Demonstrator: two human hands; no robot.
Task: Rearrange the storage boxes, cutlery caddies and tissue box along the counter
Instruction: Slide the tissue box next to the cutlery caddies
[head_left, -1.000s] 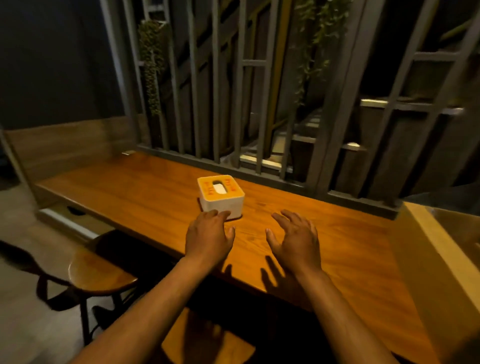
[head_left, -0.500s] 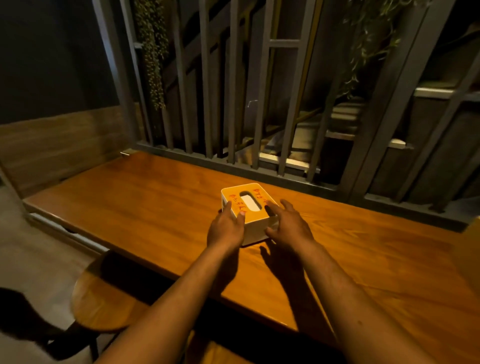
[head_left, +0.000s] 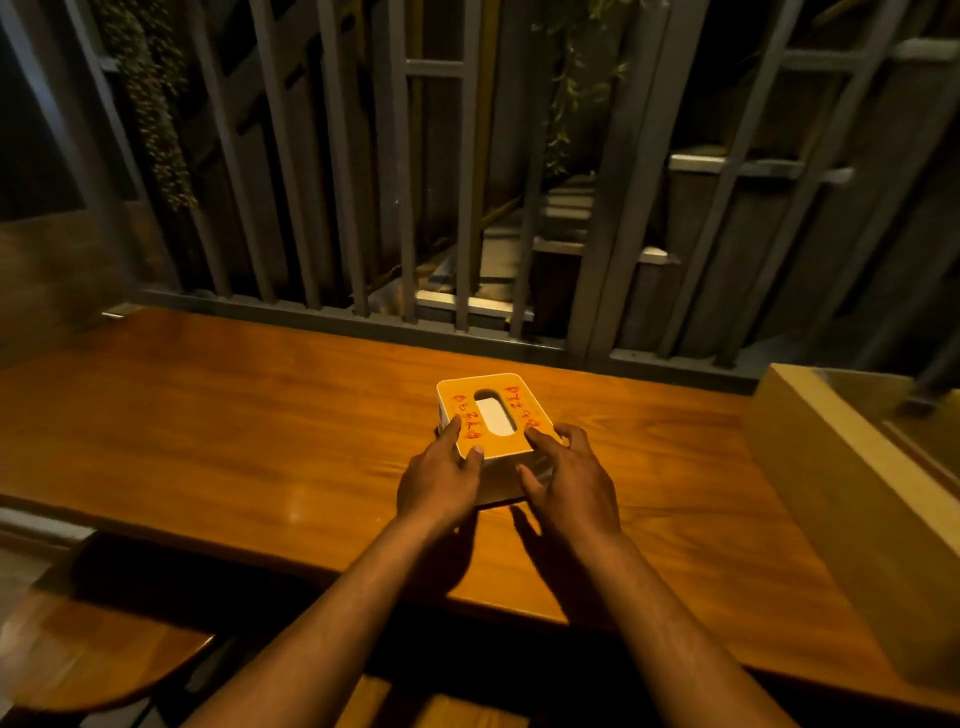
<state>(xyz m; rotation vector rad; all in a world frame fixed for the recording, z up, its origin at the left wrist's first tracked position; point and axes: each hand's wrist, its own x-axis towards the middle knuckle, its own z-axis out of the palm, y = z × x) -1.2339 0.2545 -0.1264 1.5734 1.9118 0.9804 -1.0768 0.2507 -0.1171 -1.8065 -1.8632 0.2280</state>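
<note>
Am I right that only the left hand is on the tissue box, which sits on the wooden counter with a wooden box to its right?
Not quite. The head view shows both hands on the tissue box: the left hand and the right hand grip its near corners. The rest holds: it sits on the wooden counter, with the wooden box to its right.

There is one view only, from a camera worn on the person's head, so no second view shares the scene. It looks forward and steeply down across the counter (head_left: 218, 426) toward the slatted screen (head_left: 395, 171) behind it. The wide lens bends the counter's edges and the slats outward. Both forearms run up from the bottom edge to the middle, where the left hand (head_left: 441, 480) and right hand (head_left: 569, 480) sit close to the lens. A stool (head_left: 104, 660) shows at lower left, a wooden box (head_left: 852, 499) at the right edge.
</note>
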